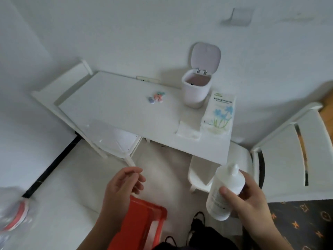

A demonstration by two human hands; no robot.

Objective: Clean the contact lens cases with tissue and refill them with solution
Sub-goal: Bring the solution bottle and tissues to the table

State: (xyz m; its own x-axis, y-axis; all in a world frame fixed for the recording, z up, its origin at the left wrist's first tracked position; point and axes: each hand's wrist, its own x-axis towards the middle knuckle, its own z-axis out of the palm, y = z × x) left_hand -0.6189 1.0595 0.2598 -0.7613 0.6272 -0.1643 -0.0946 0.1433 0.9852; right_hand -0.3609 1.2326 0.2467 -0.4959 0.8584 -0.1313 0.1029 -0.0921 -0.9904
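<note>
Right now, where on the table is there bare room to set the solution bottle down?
Bare patches: the table's left half, left of the lens cases, and the near edge left of the folded tissue. Crowded: right end, with bin and tissue pack. Right hand holds the bottle.

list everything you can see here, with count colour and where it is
contact lens cases: a small cluster, count unclear, pink, blue and teal, middle of the table
table: 1, white, against the wall
bin: 1, pale lilac-white, lid up, far right part of the table
tissue pack: 1, white with blue flowers, right of the bin
loose tissue: 1, white, left of the pack near the front edge
solution bottle: 1, translucent white, capped, held off the table
crate: 1, red, bottom centre
chairs: 2, white, either side of the table
hands: left hand holds nothing, fingers relaxed; right hand grips the bottle
</note>
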